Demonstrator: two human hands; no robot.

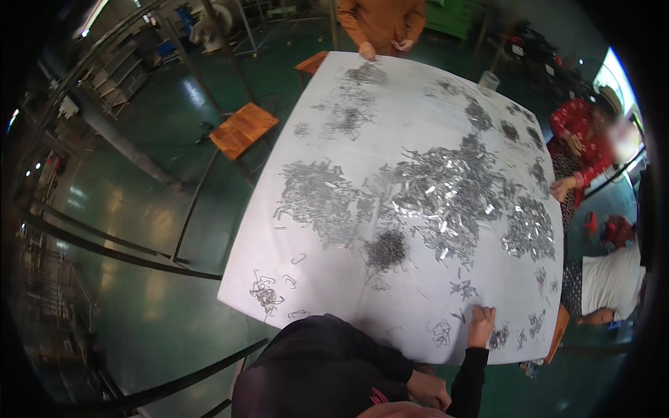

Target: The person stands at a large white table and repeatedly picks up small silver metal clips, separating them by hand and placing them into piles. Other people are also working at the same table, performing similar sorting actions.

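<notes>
My right hand [481, 322] reaches over the near right part of the white table [334, 285], fingertips pinched together and lowered to its surface. What they pinch is too small to make out. Just beyond it lie a few small silver metal pieces [463, 288]. Bent wire hooks [440, 333] lie to its left, and a dark cluster of wire pieces [499, 338] is beside it on the right. Below the table's near edge, my left hand [428, 390] is closed with fingers curled; anything inside it is hidden.
Large heaps of shiny metal pieces [442, 191] and a dark pile [387, 251] cover the table's middle. Wire hooks [265, 292] lie near the left corner. People in orange [387, 24], red [578, 132] and white [610, 282] are around the table. A wooden stool [244, 130] stands left.
</notes>
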